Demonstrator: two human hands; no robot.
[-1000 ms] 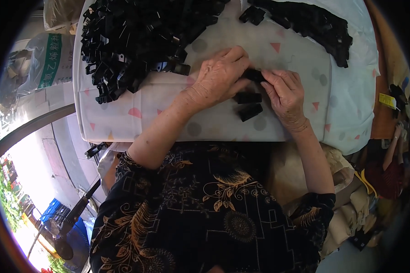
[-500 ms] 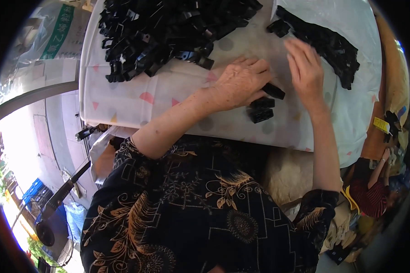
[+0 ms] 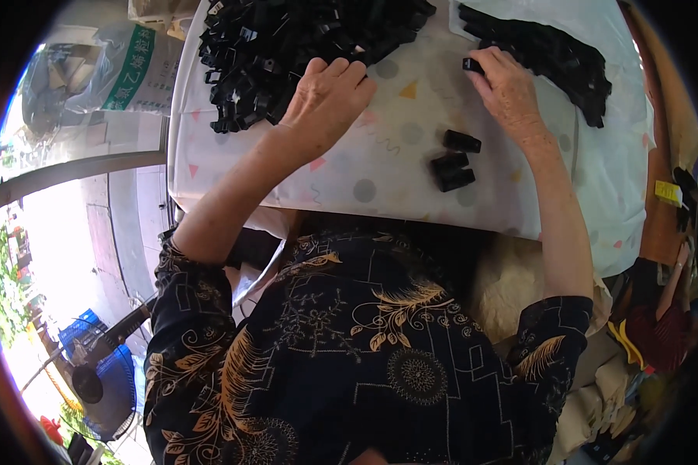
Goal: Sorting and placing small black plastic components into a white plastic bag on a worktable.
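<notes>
My right hand pinches a small black plastic piece between thumb and fingers, just short of the long black heap at the far right. At the near edge of the big pile of black plastic pieces, my left hand is closed with its fingers curled down. Its fingertips are hidden, so what it holds, if anything, does not show. Between my hands, three short black pieces lie together on the tablecloth: the farthest piece sits slightly apart from the near pair.
A pale patterned cloth covers the table. Clear plastic sheeting lies along its right side. A bag with a green band stands beyond the left edge, and a fan at lower left. Another person's maroon-clad body shows at far right.
My left hand has left the short pieces and moved left to the big pile. My right hand has moved up and now grips a small black piece. The view has shifted slightly.
</notes>
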